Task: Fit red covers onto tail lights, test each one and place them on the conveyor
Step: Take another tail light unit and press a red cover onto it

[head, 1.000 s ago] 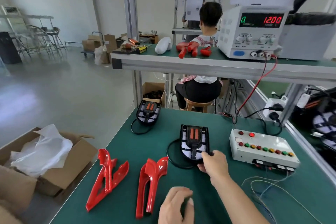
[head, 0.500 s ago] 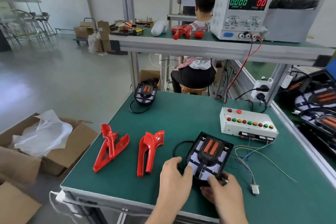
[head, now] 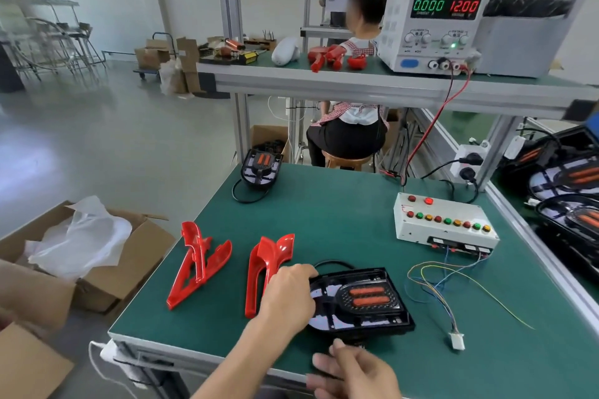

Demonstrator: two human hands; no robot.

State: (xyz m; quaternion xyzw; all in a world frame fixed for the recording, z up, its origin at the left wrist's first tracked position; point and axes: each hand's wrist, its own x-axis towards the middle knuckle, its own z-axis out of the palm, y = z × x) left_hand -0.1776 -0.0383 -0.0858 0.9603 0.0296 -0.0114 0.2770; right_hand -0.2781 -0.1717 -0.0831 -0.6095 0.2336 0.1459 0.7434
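A black tail light (head: pixel 363 300) with two orange strips lies flat near the table's front edge, its long side running left to right. My left hand (head: pixel 288 296) grips its left end from above. My right hand (head: pixel 355 372) hovers just in front of it, blurred, fingers apart and off the light. Two red covers, one (head: pixel 197 266) at the left and one (head: pixel 269 264) beside my left hand, lie on the green mat. A second tail light (head: pixel 261 167) with a coiled black cable sits at the far left corner.
A white test box (head: pixel 444 225) with coloured buttons stands at the right, and its loose wires end in a white connector (head: pixel 457 342). A power supply (head: pixel 434 26) is on the upper shelf. The conveyor (head: pixel 567 204) at the right carries more tail lights. An open carton (head: pixel 97 256) is at the left; a person sits behind.
The tail light has been turned from upright-diagonal to lying sideways. My right hand has come off it and pulled back toward me. My left hand stays on its left end.
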